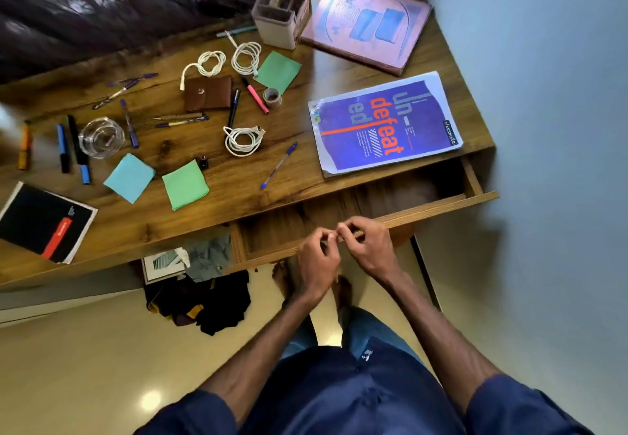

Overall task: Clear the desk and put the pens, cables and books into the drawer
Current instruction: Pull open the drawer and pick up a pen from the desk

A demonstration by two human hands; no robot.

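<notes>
Drawer (441, 206) looks half open, so the purple book (384, 125) may snag. Left hand (319, 261) and right hand (372, 246) curl at the drawer front, grip unclear to me

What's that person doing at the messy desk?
A person stands at a wooden desk whose drawer is open. The left hand and right hand are together at the drawer's front edge, fingers curled; whether they grip it is unclear. What shows of the drawer looks empty, and the pens, white cables and books all lie on the desktop.
</notes>
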